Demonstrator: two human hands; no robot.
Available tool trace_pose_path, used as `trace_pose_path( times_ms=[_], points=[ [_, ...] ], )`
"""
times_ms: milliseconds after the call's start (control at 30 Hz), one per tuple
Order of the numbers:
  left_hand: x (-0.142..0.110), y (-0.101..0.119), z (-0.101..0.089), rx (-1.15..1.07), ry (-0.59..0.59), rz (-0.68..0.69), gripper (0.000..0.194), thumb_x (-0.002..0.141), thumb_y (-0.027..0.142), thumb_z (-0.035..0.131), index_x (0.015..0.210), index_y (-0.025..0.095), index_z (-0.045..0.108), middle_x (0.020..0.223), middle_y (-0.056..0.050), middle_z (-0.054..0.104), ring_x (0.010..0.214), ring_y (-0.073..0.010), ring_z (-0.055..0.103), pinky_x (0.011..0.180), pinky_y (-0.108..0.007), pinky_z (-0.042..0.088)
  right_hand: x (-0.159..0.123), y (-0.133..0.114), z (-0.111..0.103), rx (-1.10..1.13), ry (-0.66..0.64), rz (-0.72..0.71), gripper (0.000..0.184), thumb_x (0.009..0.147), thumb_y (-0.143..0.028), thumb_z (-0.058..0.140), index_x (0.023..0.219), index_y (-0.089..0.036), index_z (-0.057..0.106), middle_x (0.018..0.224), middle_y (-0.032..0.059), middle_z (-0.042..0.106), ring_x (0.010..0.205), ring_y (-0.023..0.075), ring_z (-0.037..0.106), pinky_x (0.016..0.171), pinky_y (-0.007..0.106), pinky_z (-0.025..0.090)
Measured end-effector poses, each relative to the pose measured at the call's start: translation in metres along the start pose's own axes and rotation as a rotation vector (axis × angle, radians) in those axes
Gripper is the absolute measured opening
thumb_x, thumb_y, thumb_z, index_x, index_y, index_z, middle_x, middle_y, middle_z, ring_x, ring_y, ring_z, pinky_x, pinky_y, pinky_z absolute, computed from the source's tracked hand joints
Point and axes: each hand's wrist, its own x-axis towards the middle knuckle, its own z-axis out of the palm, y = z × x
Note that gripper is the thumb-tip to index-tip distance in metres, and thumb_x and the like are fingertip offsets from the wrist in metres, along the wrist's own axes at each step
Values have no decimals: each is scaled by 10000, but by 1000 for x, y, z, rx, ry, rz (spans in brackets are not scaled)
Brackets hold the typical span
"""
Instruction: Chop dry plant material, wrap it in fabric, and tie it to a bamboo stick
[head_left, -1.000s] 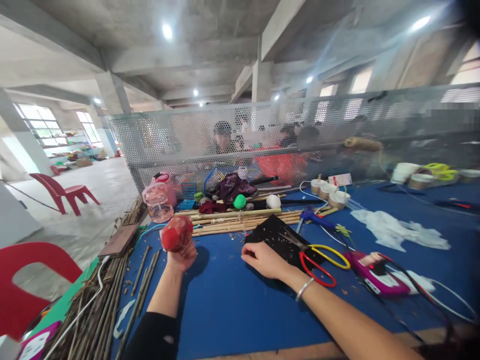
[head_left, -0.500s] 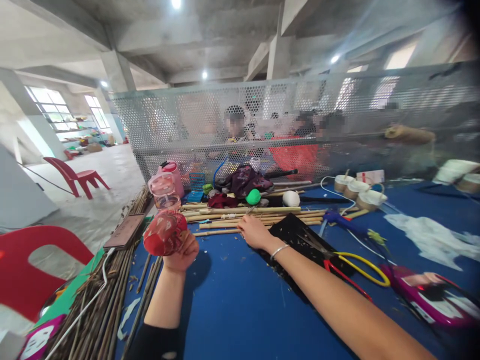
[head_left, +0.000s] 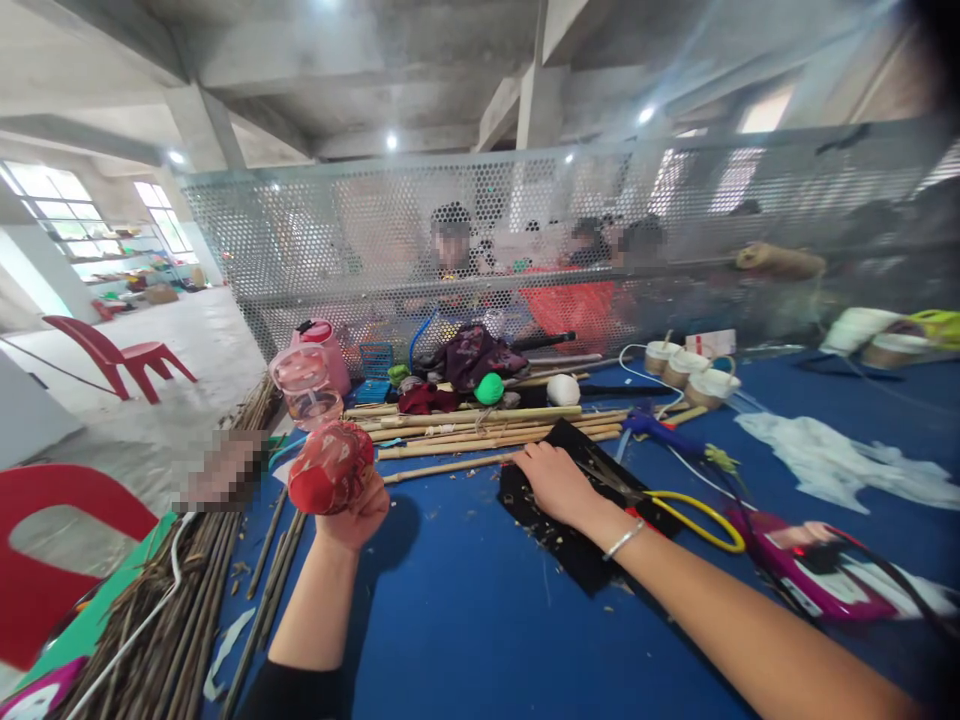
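My left hand (head_left: 354, 512) is raised above the blue table (head_left: 465, 620) and closed around a red fabric ball (head_left: 330, 466). My right hand (head_left: 556, 482) reaches forward with its fingers closed on the end of a thin bamboo stick (head_left: 446, 466) that lies across the table. It rests at the edge of a black mat (head_left: 570, 545) strewn with shavings. Scissors with red and yellow handles (head_left: 679, 515) lie on the mat just right of that hand.
Several bamboo sticks (head_left: 480, 428) lie in a row behind the mat, with a green ball (head_left: 489, 388) and a white ball (head_left: 562, 390). A bundle of twigs (head_left: 165, 610) runs along the left edge. A perforated metal screen (head_left: 525, 240) stands behind, people beyond it. A pink bottle (head_left: 307, 385), glue gun (head_left: 660, 430) nearby.
My right hand went forward from the mat to the row of sticks, then drew back a little to the right with one stick's end in its fingers. My left hand kept the red ball raised.
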Motion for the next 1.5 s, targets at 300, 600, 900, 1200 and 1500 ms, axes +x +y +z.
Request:
trace_pose_path(
  times_ms=[300, 600, 900, 1200, 1500],
  points=[
    [-2, -4, 10, 13, 11, 5, 455, 940, 342, 409, 531, 150, 470, 431, 75, 191, 362, -48, 54, 329, -156, 104, -25, 16, 8, 91, 91, -3, 214, 860, -103, 467, 902, -167, 667, 933, 92, 661, 882, 227, 576, 740, 329, 364],
    [1, -3, 2, 26, -40, -57, 486, 930, 422, 408, 516, 167, 427, 394, 52, 251, 330, -57, 138, 327, -181, 119, 18, 29, 8, 41, 96, -195, 334, 784, -11, 460, 1009, -163, 653, 1048, 109, 641, 1061, 228, 548, 970, 372, 294],
    [-6, 7, 5, -28, -44, 44, 460, 901, 277, 513, 487, 163, 346, 384, 69, 238, 318, -41, 213, 331, -155, 169, -32, 40, -1, 52, 47, -232, 224, 753, -38, 471, 842, -172, 627, 837, 59, 672, 844, 190, 608, 898, 368, 294],
    [-10, 21, 5, -107, -119, 153, 400, 796, 48, 565, 509, 156, 308, 392, 88, 217, 322, -32, 223, 348, -163, 139, -10, 38, 1, 103, 59, 200, 318, 987, -305, 309, 1114, -186, 575, 870, 91, 711, 748, 221, 647, 620, 300, 341],
    [-10, 25, 4, -161, -206, 167, 434, 750, 40, 622, 510, 155, 279, 424, 95, 120, 336, -36, 208, 357, -164, 113, 65, 18, 11, 103, 39, 41, 294, 957, -302, 421, 928, -188, 691, 987, 102, 650, 958, 223, 598, 730, 279, 392]
  ],
)
